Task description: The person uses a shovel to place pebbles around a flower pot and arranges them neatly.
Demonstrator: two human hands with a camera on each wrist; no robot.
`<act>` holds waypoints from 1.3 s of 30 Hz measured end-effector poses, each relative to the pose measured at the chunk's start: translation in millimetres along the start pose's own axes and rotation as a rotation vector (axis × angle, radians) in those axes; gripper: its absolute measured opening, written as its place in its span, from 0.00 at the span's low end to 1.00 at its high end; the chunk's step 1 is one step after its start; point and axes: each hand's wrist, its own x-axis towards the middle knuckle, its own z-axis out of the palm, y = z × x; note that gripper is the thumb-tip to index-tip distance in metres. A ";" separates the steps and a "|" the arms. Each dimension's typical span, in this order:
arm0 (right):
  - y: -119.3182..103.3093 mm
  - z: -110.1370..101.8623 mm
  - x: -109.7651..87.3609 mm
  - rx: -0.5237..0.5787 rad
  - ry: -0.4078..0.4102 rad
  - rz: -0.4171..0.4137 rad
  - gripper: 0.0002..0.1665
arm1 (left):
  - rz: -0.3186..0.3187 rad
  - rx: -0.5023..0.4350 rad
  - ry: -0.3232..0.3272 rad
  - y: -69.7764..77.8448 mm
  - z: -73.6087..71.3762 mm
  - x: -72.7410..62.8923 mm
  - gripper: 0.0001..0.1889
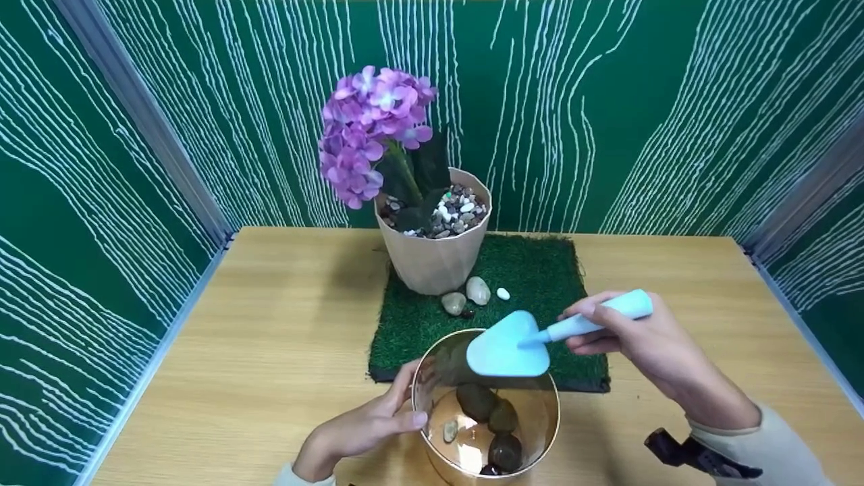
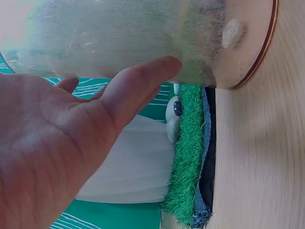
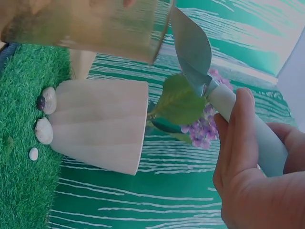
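My right hand [image 1: 624,331] grips the handle of a light blue garden trowel [image 1: 509,347]. Its blade overlaps the far rim of a clear amber-tinted round container [image 1: 552,418] in the head view; the right wrist view has the blade beside the container's mouth. My left hand [image 1: 364,425] holds the container's left side, thumb [image 2: 152,71] on the near wall and fingers partly hidden behind it. Inside lie several dark stones [image 1: 503,415] and a small pale stone [image 1: 450,430]. Both wrist views also show the container, upright with its base toward the wooden table.
Beyond the container, a pale pot [image 1: 432,260] with purple flowers [image 1: 378,128] and gravel [image 1: 459,212] stands on a green turf mat [image 1: 540,270]. A few stones [image 1: 478,290] lie at its foot. Green patterned walls [image 1: 641,169] enclose the wooden table [image 1: 283,304].
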 end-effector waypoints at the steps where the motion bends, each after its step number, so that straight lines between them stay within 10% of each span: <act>1: 0.6 3.2 0.0 -0.025 -0.016 -0.008 0.16 | 0.003 0.001 0.000 -0.1 0.0 -0.2 0.51; 23: 17.5 68.6 2.9 -0.437 -0.167 -0.299 0.08 | 0.006 -0.046 -0.022 -0.6 -0.3 0.3 0.50; 39: 19.5 94.2 3.9 -0.626 -0.228 -0.280 0.09 | 0.004 -0.065 -0.044 -1.7 -1.7 1.4 0.50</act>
